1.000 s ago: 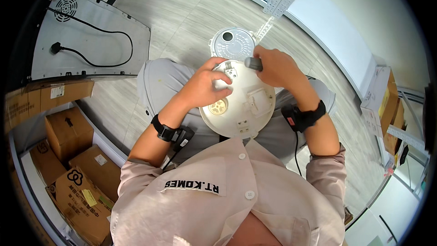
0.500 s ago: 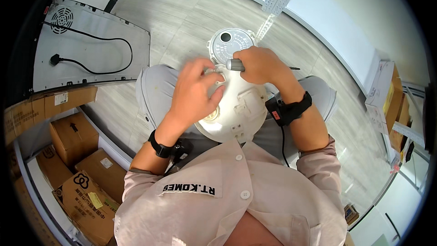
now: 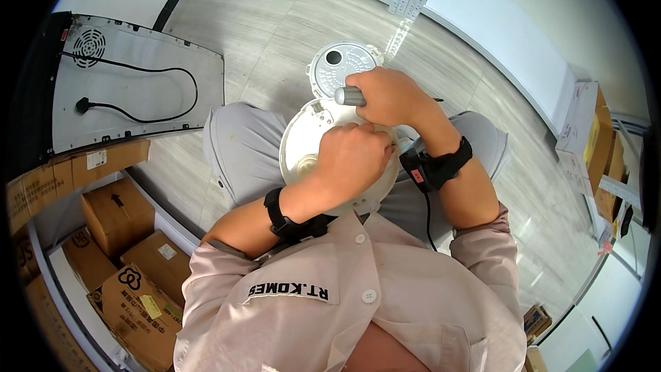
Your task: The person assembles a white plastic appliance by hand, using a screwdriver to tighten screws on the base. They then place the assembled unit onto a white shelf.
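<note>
A round white plastic appliance part (image 3: 297, 138), perhaps a rice-cooker lid, lies across my lap with its moulded inner side up. My left hand (image 3: 352, 163) is closed over its right half, fingertips bunched near the right rim; whatever they pinch is hidden. My right hand (image 3: 389, 95) grips a screwdriver (image 3: 350, 96) just above the part's far edge. Its grey handle end sticks out on the left of the fist, and a thin dark tip shows past the right wrist. Beyond lies a round piece with a silver perforated disc (image 3: 351, 60) and a dark round hole.
On the left stands a metal panel (image 3: 138, 96) with a vent and a black power cord (image 3: 196, 86). Cardboard boxes (image 3: 118, 213) fill a shelf at the lower left. An opened carton (image 3: 582, 124) is on the right. White shelving (image 3: 496, 34) borders the tiled floor.
My left hand has moved right across the white part, from spread fingers near its left side to bunched fingers at its right. My right hand keeps the screwdriver, shifted slightly left.
</note>
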Tool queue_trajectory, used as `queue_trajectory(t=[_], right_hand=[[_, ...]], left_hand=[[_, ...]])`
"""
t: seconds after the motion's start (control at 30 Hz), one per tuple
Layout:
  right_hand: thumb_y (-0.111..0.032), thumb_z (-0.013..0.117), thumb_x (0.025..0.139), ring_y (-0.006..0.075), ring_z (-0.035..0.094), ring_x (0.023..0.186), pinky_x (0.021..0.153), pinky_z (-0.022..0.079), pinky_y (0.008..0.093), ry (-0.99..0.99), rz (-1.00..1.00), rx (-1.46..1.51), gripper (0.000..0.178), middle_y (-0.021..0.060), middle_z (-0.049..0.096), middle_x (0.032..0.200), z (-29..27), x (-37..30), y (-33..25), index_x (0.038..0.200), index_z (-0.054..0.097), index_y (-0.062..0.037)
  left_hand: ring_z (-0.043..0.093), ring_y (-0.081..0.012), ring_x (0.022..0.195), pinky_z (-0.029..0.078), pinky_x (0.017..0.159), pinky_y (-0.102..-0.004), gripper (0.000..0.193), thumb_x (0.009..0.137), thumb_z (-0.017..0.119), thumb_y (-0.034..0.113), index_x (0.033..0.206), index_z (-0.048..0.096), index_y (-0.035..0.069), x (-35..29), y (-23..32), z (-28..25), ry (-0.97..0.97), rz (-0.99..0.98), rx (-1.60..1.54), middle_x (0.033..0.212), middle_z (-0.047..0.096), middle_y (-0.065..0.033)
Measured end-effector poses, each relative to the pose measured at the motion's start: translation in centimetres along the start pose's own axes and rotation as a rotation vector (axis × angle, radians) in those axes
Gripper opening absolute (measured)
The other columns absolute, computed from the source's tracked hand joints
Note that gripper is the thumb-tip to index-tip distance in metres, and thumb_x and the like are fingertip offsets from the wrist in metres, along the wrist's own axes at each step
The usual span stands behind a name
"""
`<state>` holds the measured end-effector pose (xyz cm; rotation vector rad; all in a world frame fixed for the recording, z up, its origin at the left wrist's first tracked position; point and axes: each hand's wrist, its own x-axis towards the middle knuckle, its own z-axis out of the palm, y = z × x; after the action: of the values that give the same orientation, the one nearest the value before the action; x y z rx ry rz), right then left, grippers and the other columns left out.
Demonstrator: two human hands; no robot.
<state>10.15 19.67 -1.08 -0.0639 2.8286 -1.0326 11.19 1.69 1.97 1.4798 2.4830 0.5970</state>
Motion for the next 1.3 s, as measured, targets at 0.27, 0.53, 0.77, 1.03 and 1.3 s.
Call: queue_trajectory(t=[0.27,0.53,0.77,1.03,1.3], right_hand=[[-0.010,0.068,0.069,0.0426,0.069,0.084,0.073,0.054,0.0504,-0.004,0.008,0.006,0.038,0.0194,0.073,0.089,-0.4,-0.2,-0.5,0.107,0.072,-0.0083],[-0.008,0.067,0.069,0.0435,0.070,0.083,0.073,0.055,0.0512,-0.019,0.041,-0.043,0.041,0.0204,0.074,0.089,0.1,0.0,-0.3,0.110,0.074,-0.0090],[-0.009,0.067,0.069,0.0435,0.070,0.084,0.074,0.056,0.0510,-0.012,0.043,-0.046,0.042,0.0206,0.074,0.089,0.3,0.0,-0.4,0.111,0.075,-0.0097],[-0.011,0.069,0.069,0.0422,0.072,0.088,0.077,0.058,0.0492,-0.018,0.058,-0.048,0.050,0.0209,0.076,0.096,0.2,-0.3,-0.1,0.118,0.075,-0.0079],[-0.010,0.070,0.072,0.0428,0.071,0.092,0.080,0.057,0.0498,-0.056,0.052,-0.042,0.046,0.0212,0.076,0.098,0.0,-0.3,-0.2,0.117,0.075,-0.0065]], left_hand=[[0.068,-0.0248,0.070,0.054,0.058,-0.0387,0.008,0.076,0.079,0.017,0.072,0.076,0.011,0.7,-1.0,3.9,0.072,0.100,0.057,0.074,0.069,-0.0052],[0.069,-0.0262,0.067,0.055,0.057,-0.0389,0.007,0.074,0.079,0.016,0.070,0.076,0.011,0.9,-0.5,4.3,0.049,0.084,0.075,0.071,0.069,-0.0067],[0.068,-0.0279,0.063,0.055,0.056,-0.0403,0.006,0.073,0.079,0.016,0.071,0.077,0.011,1.2,-0.6,4.5,0.011,0.060,0.069,0.069,0.068,-0.0078],[0.068,-0.0240,0.071,0.054,0.061,-0.0375,0.005,0.076,0.079,0.017,0.078,0.076,0.014,1.1,-1.8,2.3,0.079,0.318,-0.118,0.076,0.066,-0.0013],[0.063,-0.0247,0.070,0.050,0.059,-0.0372,0.009,0.082,0.080,0.009,0.090,0.077,0.008,-1.5,-5.4,-3.1,0.135,0.146,-0.243,0.077,0.059,-0.0054]])
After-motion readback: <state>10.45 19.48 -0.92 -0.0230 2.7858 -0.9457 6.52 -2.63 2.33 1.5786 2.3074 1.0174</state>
